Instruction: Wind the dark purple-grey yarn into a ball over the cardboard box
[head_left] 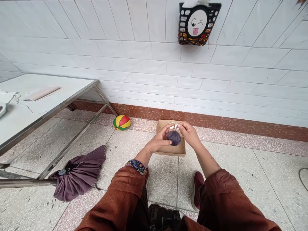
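A ball of dark purple-grey yarn [173, 138] is in my left hand [160, 139], its fingers and thumb curled around the ball's left side. On the upper right, my right hand [189, 132] pinches what looks like a strand of the yarn just above the ball. Both hands are over an open cardboard box [169, 154] on the floor. Something white [173, 126] with pale string shows behind the fingertips; part of it is hidden by my hands, so I cannot make out its kind.
At left stands a metal-framed table [79, 88] with string and a pinkish folded piece on it. A folded purple umbrella [79, 176] lies by its leg. A colourful ball [122, 122] rests near the wall. A black basket [199, 24] hangs on the tiles.
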A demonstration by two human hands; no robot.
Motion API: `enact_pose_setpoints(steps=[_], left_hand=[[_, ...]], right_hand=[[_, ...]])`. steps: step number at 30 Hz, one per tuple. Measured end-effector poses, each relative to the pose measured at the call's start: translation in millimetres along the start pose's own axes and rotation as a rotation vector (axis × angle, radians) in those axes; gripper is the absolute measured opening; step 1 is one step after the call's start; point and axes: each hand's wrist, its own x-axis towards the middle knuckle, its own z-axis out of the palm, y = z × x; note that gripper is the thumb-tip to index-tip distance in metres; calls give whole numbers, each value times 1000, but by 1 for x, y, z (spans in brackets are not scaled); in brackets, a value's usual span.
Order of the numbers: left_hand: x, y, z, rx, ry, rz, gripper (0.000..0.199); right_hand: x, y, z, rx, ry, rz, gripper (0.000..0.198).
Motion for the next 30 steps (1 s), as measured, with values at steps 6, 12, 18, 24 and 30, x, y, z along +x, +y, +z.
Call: enact_pose_setpoints(steps=[6,12,18,24,30], left_hand=[[4,9,-2,-285,222,84,69],[10,5,-19,-143,478,78,65],[6,1,-18,153,354,-1,80],[-1,5,0,70,-6,-69,86],[4,11,1,-215,133,56,75]], right_hand=[[-9,16,24,-192,-152,37,22],[-32,-10,34,-250,-487,-176,26],[-31,-38,9,33,-357,-161,31],[-11,-10,-5,76,1,13,33],[-10,17,15,-143,-114,115,24]])
